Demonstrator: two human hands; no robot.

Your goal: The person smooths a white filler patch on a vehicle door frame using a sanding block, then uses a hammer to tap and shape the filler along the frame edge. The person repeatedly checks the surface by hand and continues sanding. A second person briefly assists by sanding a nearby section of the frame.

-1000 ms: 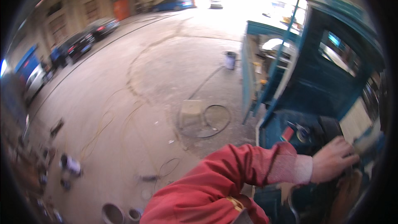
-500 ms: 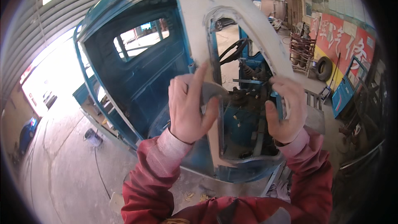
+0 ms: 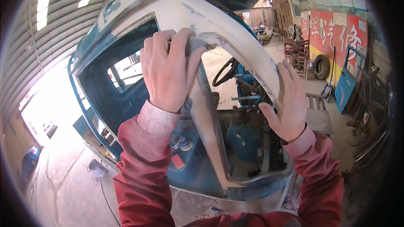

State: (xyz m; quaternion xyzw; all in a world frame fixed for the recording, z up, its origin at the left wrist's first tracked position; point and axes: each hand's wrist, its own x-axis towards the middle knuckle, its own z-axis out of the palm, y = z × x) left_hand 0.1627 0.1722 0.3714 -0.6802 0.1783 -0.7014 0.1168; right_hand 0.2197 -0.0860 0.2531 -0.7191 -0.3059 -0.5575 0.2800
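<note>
A vehicle cab shell in blue with whitish filler fills the middle of the view. My left hand is at the upper corner of the window opening, fingers curled around a grey sanding disc whose edge shows beside the thumb. The disc appears to lie against the frame; my hand hides most of it. On the right, my right hand rests along the curved outer pillar, fingers stretched and thumb apart, holding nothing. Between the hands the opening shows a black steering wheel and levers.
Inside the cab lie a round sander-like tool and a pink block. A bucket stands on the floor at left, near a cable. At right are a tyre, a loose blue door and a slatted bench.
My left hand has moved up and left with the sanding disc, from the middle pillar to the window's upper corner. My right hand now lies against the outer pillar. The view has shifted.
</note>
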